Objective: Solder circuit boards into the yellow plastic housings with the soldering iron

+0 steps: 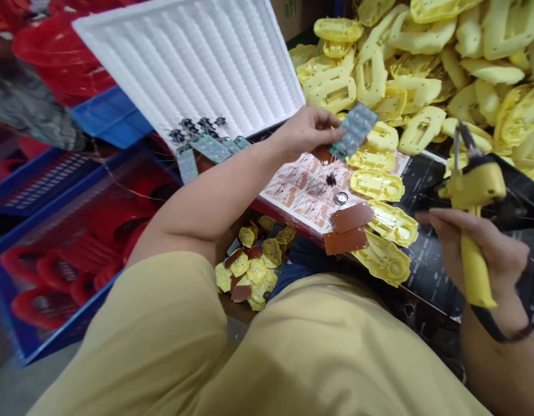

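My left hand (pixel 308 132) pinches a green circuit board (pixel 357 129) by its edge, above the work surface. Thin wires hang from the board's lower end. In my right hand (pixel 494 245) is a yellow soldering gun (pixel 477 185), its metal tip pointing up and away. Between the hands lies a column of yellow plastic shells (pixel 377 186), some with wires inside. Two brown boards (pixel 352 216) rest against the nearer shells. A small round metal disc (pixel 341 198) and a little black part (pixel 332 179) lie on the printed sheet (pixel 288 185).
Yellow shells (pixel 418 92) are heaped at the back right. A white ribbed foam sheet (pixel 197 58) leans behind more circuit boards (pixel 210 148). Blue crates (pixel 15 341) with red parts stand left. Below the table edge, a box holds yellow pieces (pixel 256 268).
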{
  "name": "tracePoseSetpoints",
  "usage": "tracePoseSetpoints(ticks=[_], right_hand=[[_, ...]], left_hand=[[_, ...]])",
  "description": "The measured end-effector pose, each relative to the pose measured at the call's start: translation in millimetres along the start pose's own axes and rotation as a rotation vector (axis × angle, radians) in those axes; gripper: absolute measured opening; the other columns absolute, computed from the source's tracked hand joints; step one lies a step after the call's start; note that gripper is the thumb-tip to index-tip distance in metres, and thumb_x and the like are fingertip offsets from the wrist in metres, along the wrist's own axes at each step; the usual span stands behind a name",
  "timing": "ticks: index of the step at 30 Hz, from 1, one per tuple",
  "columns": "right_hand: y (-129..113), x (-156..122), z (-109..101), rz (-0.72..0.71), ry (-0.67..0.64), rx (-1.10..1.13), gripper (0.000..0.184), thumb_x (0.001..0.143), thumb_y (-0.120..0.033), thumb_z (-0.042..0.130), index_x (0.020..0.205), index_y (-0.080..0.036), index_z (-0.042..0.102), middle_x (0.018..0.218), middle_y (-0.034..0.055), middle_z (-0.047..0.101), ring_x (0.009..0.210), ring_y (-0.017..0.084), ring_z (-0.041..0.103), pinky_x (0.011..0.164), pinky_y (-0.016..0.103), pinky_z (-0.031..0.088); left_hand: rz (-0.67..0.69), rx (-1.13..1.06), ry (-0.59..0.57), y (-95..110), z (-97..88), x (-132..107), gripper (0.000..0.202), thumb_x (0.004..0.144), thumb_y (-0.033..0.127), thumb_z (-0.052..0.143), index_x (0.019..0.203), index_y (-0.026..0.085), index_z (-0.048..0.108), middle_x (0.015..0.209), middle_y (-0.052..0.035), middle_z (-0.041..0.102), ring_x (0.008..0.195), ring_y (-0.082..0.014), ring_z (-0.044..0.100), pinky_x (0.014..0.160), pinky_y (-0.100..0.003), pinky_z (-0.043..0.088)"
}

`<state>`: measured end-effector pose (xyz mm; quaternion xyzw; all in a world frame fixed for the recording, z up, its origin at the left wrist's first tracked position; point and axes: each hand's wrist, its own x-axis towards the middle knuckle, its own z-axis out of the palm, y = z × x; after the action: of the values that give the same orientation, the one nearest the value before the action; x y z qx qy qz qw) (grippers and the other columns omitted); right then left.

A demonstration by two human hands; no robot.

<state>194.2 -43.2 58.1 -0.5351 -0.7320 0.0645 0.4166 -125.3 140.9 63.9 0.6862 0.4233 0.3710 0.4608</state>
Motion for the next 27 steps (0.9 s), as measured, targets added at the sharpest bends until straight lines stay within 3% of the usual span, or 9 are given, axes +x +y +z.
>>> tracePoseSetpoints(ticks=[3,5,9,11,15,18,22,24,27], right_hand=[[-13,36,15,-0.182,0.056,0.069,0.029,0.088,-0.029,0.081,0.115,-0.035,0.071,0.123,0.0013,0.078,0.109,0.024,0.078,0.097,0.038,0.065],[-12,52,28,-0.156,0.021,0.173,0.037,0.084,-0.03,0.086,0.116,-0.032,0.069,0.13,0.0035,0.076,0.114,0.023,0.076,0.103,0.038,0.063],[-2,67,51,0.055,-0.066,0.384,0.035,0.081,-0.035,0.086,0.109,-0.029,0.064,0.1,0.0004,0.078,0.088,0.019,0.078,0.077,0.032,0.067],[1,67,58,0.117,-0.066,0.433,0.033,0.08,-0.035,0.085,0.104,-0.03,0.063,0.086,-0.0026,0.075,0.081,0.019,0.078,0.069,0.03,0.065],[6,60,62,0.174,-0.004,0.476,0.034,0.076,-0.033,0.086,0.101,-0.03,0.063,0.081,-0.004,0.074,0.075,0.018,0.077,0.062,0.029,0.063],[13,55,65,0.213,0.017,0.488,0.033,0.075,-0.032,0.086,0.099,-0.03,0.064,0.078,-0.0045,0.074,0.072,0.018,0.076,0.058,0.027,0.06],[21,55,70,0.246,0.019,0.494,0.034,0.073,-0.034,0.087,0.099,-0.031,0.065,0.077,-0.0049,0.074,0.067,0.017,0.074,0.053,0.026,0.057],[23,55,72,0.241,0.042,0.504,0.035,0.072,-0.035,0.088,0.098,-0.031,0.065,0.077,-0.0053,0.073,0.066,0.017,0.073,0.052,0.026,0.057],[24,54,72,0.227,0.06,0.495,0.034,0.074,-0.035,0.088,0.099,-0.031,0.064,0.077,-0.0054,0.073,0.064,0.017,0.072,0.052,0.027,0.058]], left_hand=[[0.037,0.049,-0.203,15,26.1,-10,0.039,0.083,0.051,0.085,0.094,0.014,0.076,0.069,-0.0047,0.071,0.07,-0.0196,0.073,0.067,-0.036,0.063],[0.055,0.068,-0.315,26,38.0,-15,0.037,0.083,0.05,0.085,0.091,0.015,0.078,0.065,-0.0044,0.069,0.065,-0.0185,0.072,0.065,-0.035,0.061],[0.065,0.12,-0.423,31,44.7,-22,0.031,0.084,0.046,0.085,0.088,0.016,0.08,0.065,-0.0053,0.069,0.063,-0.0178,0.071,0.065,-0.034,0.059],[0.089,0.174,-0.383,18,35.2,-21,0.029,0.085,0.045,0.082,0.086,0.017,0.08,0.066,-0.0047,0.07,0.066,-0.0175,0.071,0.069,-0.034,0.059],[0.139,0.382,-0.119,-29,0.3,-8,0.025,0.086,0.042,0.076,0.086,0.017,0.08,0.076,-0.0055,0.074,0.076,-0.0204,0.07,0.078,-0.036,0.058],[0.235,0.586,0.058,-45,-7.8,-10,0.028,0.086,0.042,0.074,0.102,0.02,0.081,0.103,-0.0106,0.078,0.097,-0.0265,0.071,0.094,-0.042,0.056],[0.549,0.659,-0.001,-23,29.5,-41,0.038,0.095,0.048,0.067,0.126,0.028,0.074,0.138,-0.0098,0.069,0.128,-0.0275,0.064,0.111,-0.045,0.048],[0.661,0.671,-0.084,-8,55.4,-58,0.038,0.098,0.047,0.066,0.13,0.027,0.071,0.14,-0.0103,0.069,0.131,-0.0268,0.063,0.113,-0.046,0.048],[0.693,0.661,-0.081,1,82.7,-71,0.028,0.102,0.038,0.061,0.122,0.022,0.073,0.134,-0.0117,0.073,0.129,-0.026,0.065,0.113,-0.046,0.048]])
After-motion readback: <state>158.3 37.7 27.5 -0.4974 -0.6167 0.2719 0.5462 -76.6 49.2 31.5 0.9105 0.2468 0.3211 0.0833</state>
